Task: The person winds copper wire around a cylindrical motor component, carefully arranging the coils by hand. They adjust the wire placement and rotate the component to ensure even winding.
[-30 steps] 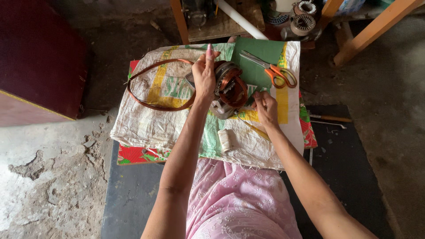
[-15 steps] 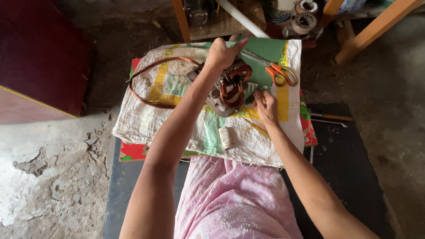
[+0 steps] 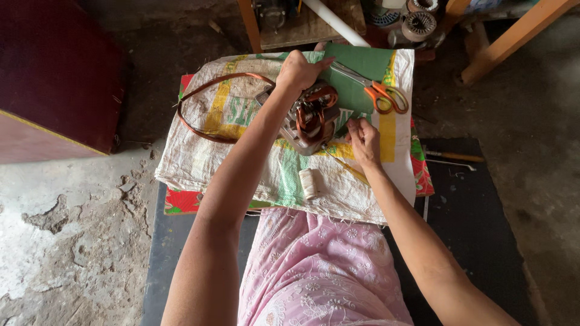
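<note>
the left hand (image 3: pixel 297 71) is clutching the stator (image 3: pixel 308 118) while the right hand (image 3: pixel 364 140) is pinching thread (taut, likely to snap if jerked).

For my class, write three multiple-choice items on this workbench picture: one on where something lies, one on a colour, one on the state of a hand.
1. Where do the scissors lie?
A. on the green sheet
B. on the floor
C. in the person's lap

2. What colour are the scissor handles?
A. blue
B. orange
C. black

3. What is the left hand doing?
A. hanging free at the side
B. holding the thread spool
C. resting on top of the wound motor stator

Answers:
1 A, they lie across the green sheet at the far edge of the sack-covered board.
2 B, both loops are orange.
3 C, its palm sits on the stator while the right hand pinches something thin beside it.
</note>
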